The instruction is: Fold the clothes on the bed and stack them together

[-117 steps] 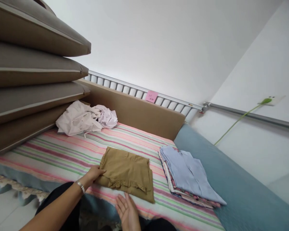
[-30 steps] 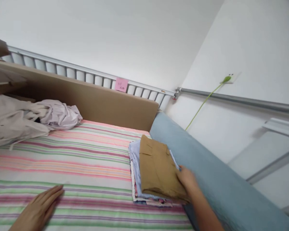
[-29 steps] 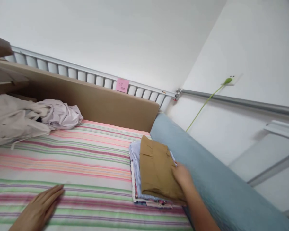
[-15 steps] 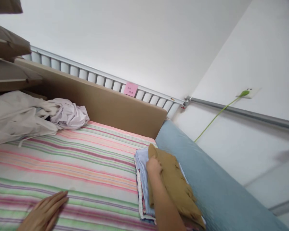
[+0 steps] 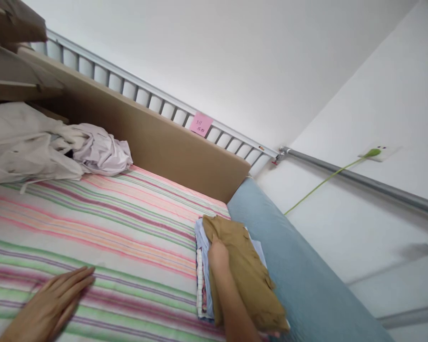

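A folded mustard-brown garment (image 5: pixel 248 270) tops a stack of folded clothes (image 5: pixel 200 266) near the blue padded edge; light blue and patterned fabric shows along the stack's left side. Fingers closed, my right hand (image 5: pixel 219 256) grips the brown garment near its left edge, pulling small creases into the cloth. My right forearm covers part of the garment's near side. My left hand (image 5: pixel 53 304) rests flat on the striped sheet (image 5: pixel 135 280) at the lower left, fingers stretched out and holding nothing.
Crumpled white and pale lilac clothes (image 5: pixel 103 152) lie at the left. Behind them stands a tan board (image 5: pixel 157 147) before a white radiator (image 5: pixel 142 97) bearing a pink note (image 5: pixel 201 124). Blue padding (image 5: pixel 292 266) borders the right side; a green cable (image 5: pixel 328 179) runs to a wall socket.
The brown garment has shifted left over the stack with my right hand, covering more of the light blue cloth. My left hand stays flat on the sheet. The view has tilted slightly.
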Action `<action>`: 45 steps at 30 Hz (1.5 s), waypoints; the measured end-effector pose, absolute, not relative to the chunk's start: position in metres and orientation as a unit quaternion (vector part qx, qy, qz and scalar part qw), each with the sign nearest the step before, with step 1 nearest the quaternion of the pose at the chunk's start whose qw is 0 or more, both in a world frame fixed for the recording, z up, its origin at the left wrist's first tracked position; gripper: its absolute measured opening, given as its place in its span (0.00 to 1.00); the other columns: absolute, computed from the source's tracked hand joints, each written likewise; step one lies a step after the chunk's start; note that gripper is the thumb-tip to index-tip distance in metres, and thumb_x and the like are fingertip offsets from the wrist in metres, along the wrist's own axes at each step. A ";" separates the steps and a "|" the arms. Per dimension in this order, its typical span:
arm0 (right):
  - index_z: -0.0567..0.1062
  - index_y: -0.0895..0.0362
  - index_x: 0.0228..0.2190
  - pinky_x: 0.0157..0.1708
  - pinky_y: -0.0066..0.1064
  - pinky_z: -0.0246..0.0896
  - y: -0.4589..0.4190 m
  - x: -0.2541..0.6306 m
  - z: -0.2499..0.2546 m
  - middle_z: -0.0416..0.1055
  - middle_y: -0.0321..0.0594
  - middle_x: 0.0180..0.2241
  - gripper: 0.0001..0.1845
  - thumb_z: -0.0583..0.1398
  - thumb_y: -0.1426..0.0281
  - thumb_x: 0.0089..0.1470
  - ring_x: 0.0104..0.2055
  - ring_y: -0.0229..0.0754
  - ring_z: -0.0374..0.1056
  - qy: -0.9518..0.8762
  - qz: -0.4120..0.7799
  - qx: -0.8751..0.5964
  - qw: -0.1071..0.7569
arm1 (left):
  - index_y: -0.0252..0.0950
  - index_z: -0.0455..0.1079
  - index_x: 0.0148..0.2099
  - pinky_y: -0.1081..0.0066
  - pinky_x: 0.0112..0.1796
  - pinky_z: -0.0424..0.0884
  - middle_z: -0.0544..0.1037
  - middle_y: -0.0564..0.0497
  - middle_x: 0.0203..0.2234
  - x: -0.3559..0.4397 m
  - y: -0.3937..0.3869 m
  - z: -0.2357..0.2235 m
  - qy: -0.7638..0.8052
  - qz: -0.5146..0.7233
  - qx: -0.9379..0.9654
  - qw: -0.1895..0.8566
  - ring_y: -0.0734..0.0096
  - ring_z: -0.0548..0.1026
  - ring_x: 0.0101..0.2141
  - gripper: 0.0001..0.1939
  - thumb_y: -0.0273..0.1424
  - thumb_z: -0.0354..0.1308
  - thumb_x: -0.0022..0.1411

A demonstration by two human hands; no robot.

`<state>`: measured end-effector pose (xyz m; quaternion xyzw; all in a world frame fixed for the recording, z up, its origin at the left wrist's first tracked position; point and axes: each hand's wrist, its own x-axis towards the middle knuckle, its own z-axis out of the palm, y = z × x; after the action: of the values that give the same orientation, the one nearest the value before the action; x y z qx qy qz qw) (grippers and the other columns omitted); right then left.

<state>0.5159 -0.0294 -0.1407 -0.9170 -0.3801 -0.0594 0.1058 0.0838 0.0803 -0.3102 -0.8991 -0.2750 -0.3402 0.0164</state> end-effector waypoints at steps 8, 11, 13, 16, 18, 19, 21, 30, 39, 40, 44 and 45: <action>0.61 0.64 0.57 0.46 0.31 0.58 -0.024 0.538 -0.148 0.70 0.53 0.50 0.29 0.43 0.77 0.55 0.49 0.44 0.68 -0.368 -0.064 -0.920 0.119 | 0.52 0.65 0.57 0.69 0.51 0.64 0.71 0.57 0.54 0.085 0.076 -0.301 -0.281 -0.315 -0.906 0.017 0.65 0.70 0.51 0.23 0.40 0.55 0.59; 0.59 0.67 0.58 0.47 0.33 0.59 -0.021 0.547 -0.145 0.69 0.57 0.50 0.29 0.41 0.77 0.55 0.49 0.46 0.68 -0.352 -0.073 -0.925 0.122 | 0.52 0.66 0.57 0.68 0.52 0.63 0.70 0.57 0.55 0.085 0.074 -0.301 -0.289 -0.302 -0.908 0.006 0.65 0.69 0.52 0.22 0.40 0.55 0.59; 0.60 0.68 0.57 0.51 0.35 0.56 -0.020 0.544 -0.151 0.67 0.58 0.52 0.28 0.41 0.77 0.56 0.52 0.47 0.65 -0.361 -0.076 -0.921 0.123 | 0.52 0.65 0.57 0.66 0.52 0.63 0.70 0.57 0.55 0.084 0.073 -0.301 -0.298 -0.291 -0.909 -0.005 0.64 0.68 0.53 0.22 0.40 0.55 0.60; 0.62 0.68 0.56 0.56 0.35 0.51 -0.027 0.534 -0.163 0.65 0.56 0.54 0.28 0.41 0.79 0.55 0.57 0.45 0.61 -0.402 -0.071 -0.904 0.127 | 0.52 0.64 0.58 0.66 0.52 0.62 0.69 0.56 0.56 0.084 0.072 -0.301 -0.302 -0.285 -0.910 -0.008 0.63 0.67 0.54 0.23 0.39 0.54 0.60; 0.61 0.68 0.56 0.56 0.34 0.51 -0.034 0.532 -0.166 0.64 0.55 0.55 0.28 0.41 0.79 0.55 0.57 0.44 0.60 -0.423 -0.065 -0.894 0.132 | 0.51 0.65 0.58 0.65 0.52 0.61 0.69 0.56 0.56 0.084 0.072 -0.301 -0.298 -0.285 -0.911 -0.003 0.63 0.67 0.54 0.22 0.39 0.54 0.61; 0.60 0.68 0.57 0.56 0.34 0.52 -0.037 0.532 -0.165 0.64 0.54 0.56 0.28 0.41 0.78 0.55 0.57 0.44 0.61 -0.430 -0.062 -0.891 0.135 | 0.50 0.65 0.57 0.65 0.52 0.61 0.69 0.55 0.56 0.085 0.072 -0.300 -0.296 -0.283 -0.912 -0.001 0.63 0.67 0.54 0.22 0.38 0.53 0.61; 0.61 0.67 0.56 0.55 0.33 0.54 -0.042 0.537 -0.158 0.64 0.53 0.55 0.28 0.43 0.76 0.56 0.56 0.43 0.62 -0.442 -0.052 -0.885 0.139 | 0.49 0.66 0.57 0.65 0.52 0.61 0.69 0.55 0.55 0.085 0.071 -0.297 -0.293 -0.283 -0.913 0.002 0.63 0.67 0.54 0.21 0.38 0.53 0.61; 0.62 0.52 0.57 0.57 0.63 0.40 -0.071 0.567 -0.141 0.51 0.45 0.63 0.29 0.44 0.55 0.58 0.65 0.58 0.41 -0.366 -0.089 -0.922 0.090 | 0.48 0.66 0.56 0.64 0.51 0.63 0.70 0.55 0.55 0.087 0.069 -0.290 -0.294 -0.282 -0.913 0.007 0.63 0.67 0.53 0.21 0.37 0.54 0.60; 0.49 0.42 0.61 0.54 0.68 0.43 -0.054 0.589 -0.196 0.44 0.42 0.65 0.33 0.44 0.49 0.57 0.64 0.62 0.42 -0.320 -0.078 -0.942 0.060 | 0.48 0.65 0.57 0.62 0.50 0.64 0.69 0.55 0.55 0.086 0.070 -0.288 -0.289 -0.262 -0.921 0.018 0.62 0.67 0.54 0.22 0.35 0.53 0.60; 0.49 0.42 0.61 0.54 0.68 0.43 -0.052 0.591 -0.196 0.44 0.42 0.65 0.33 0.44 0.49 0.57 0.64 0.63 0.42 -0.318 -0.074 -0.943 0.061 | 0.48 0.65 0.57 0.62 0.51 0.64 0.69 0.55 0.56 0.086 0.070 -0.289 -0.288 -0.260 -0.921 0.022 0.62 0.67 0.54 0.22 0.35 0.53 0.60; 0.48 0.42 0.61 0.54 0.66 0.43 -0.049 0.593 -0.187 0.43 0.41 0.66 0.33 0.44 0.48 0.56 0.65 0.62 0.41 -0.318 -0.062 -0.944 0.066 | 0.48 0.64 0.58 0.62 0.51 0.64 0.68 0.55 0.56 0.086 0.071 -0.292 -0.285 -0.261 -0.922 0.032 0.62 0.66 0.54 0.23 0.35 0.53 0.60; 0.48 0.42 0.61 0.55 0.66 0.44 -0.050 0.592 -0.183 0.43 0.41 0.66 0.34 0.44 0.48 0.56 0.65 0.61 0.42 -0.320 -0.055 -0.944 0.065 | 0.48 0.64 0.58 0.62 0.51 0.64 0.69 0.55 0.56 0.086 0.071 -0.293 -0.285 -0.262 -0.921 0.032 0.62 0.66 0.54 0.22 0.36 0.53 0.60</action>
<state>0.5923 -0.0502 -0.1825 -0.9437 -0.3195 -0.0551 0.0652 0.0857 0.0710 -0.2925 -0.9215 -0.2853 -0.2618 0.0315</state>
